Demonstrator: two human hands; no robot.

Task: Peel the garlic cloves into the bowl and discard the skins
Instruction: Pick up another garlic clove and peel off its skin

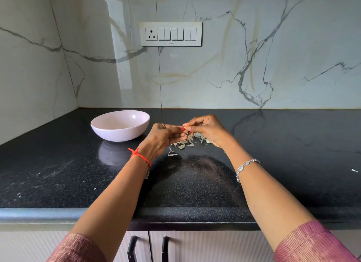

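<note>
- Pinching with the fingertips of both hands: at the middle of the head view the left hand [164,136] and right hand [207,128] curl in on one small garlic clove [185,127], held just above the black countertop [293,144]
- Peeling looks to be under way, and this clove is not yet in the bowl
- Loose skins [187,141] lie scattered on the countertop under and just below the hands, so discarding them is not yet done
- Left of the hands, near but apart, sits the pale bowl [117,135]; its visible inside shows at most a small speck, so few or no peeled cloves seem to be in it
- Hard to make out: fingers cover most of the clove, so how much skin is on it cannot be told
- A pale lump at the right edge of the skins may be another clove or only skin
- The rim hides the bowl's near inner wall, and no bin for skins is in frame
</note>
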